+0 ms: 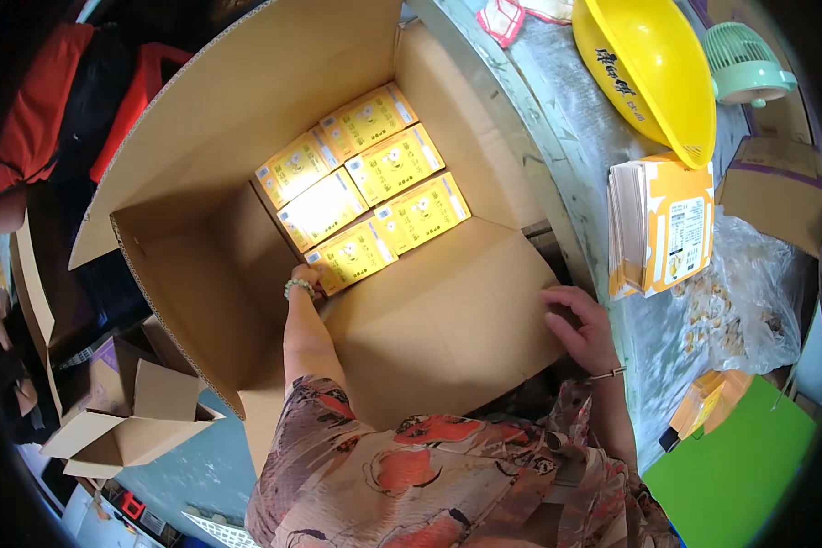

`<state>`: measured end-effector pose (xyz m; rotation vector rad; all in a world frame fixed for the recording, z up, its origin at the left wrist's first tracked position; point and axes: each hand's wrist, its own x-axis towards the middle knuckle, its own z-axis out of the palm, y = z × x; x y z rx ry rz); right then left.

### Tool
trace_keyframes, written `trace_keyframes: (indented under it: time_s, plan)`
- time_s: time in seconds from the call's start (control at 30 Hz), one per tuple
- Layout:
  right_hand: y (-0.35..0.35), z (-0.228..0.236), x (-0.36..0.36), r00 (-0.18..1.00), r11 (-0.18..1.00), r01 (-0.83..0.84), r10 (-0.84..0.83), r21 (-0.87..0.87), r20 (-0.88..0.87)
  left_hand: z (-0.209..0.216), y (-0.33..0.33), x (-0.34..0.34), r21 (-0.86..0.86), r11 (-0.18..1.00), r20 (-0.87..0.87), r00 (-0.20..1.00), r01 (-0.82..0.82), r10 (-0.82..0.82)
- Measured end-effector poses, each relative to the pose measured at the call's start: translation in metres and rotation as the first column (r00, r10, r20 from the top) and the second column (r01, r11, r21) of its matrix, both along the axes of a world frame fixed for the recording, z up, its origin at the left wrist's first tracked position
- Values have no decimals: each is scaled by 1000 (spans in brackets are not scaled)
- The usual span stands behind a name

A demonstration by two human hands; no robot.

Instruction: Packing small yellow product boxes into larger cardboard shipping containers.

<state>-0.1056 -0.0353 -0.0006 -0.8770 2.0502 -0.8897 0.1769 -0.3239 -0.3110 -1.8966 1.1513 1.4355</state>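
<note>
A large open cardboard carton (219, 301) stands in front of me with several small yellow boxes (374, 183) laid flat in rows on its bottom. My left hand (305, 276), with a bead bracelet at the wrist, reaches down inside and touches the nearest yellow box (352, 258) at its corner. My right hand (580, 321) rests flat, fingers spread, on the carton's right flap (457, 310) and holds nothing.
A metal-edged table (566, 155) on the right carries a yellow plastic basin (653, 68), a small green fan (744, 59), a stack of flat yellow-and-white cartons (662, 224), a clear bag (749, 292) and a brown box (776, 187). Small empty cardboard boxes (123, 420) lie at lower left.
</note>
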Motion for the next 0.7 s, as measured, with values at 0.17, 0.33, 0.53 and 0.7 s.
trace_keyframes:
  time_s: [0.17, 0.33, 0.53, 0.7]
  plan:
    - [1, -3, 3, 1000, 1000, -7, 7, -11, -23, 5, 1, 7, 22, 999, 30, 999, -30, 29]
    - [1, -5, 3, 999, 1000, -9, 8, -26, -31, -7, -2, 17, 22, 1000, 90, 996, -22, 19]
    - [5, -3, 2, 1000, 999, -11, 11, -34, -17, 2, -4, 10, -24, 1000, 114, 993, -8, 11]
    - [1, 5, 2, 998, 995, -64, 62, -73, -22, -23, -22, 42, -263, 939, 231, 960, 221, -161]
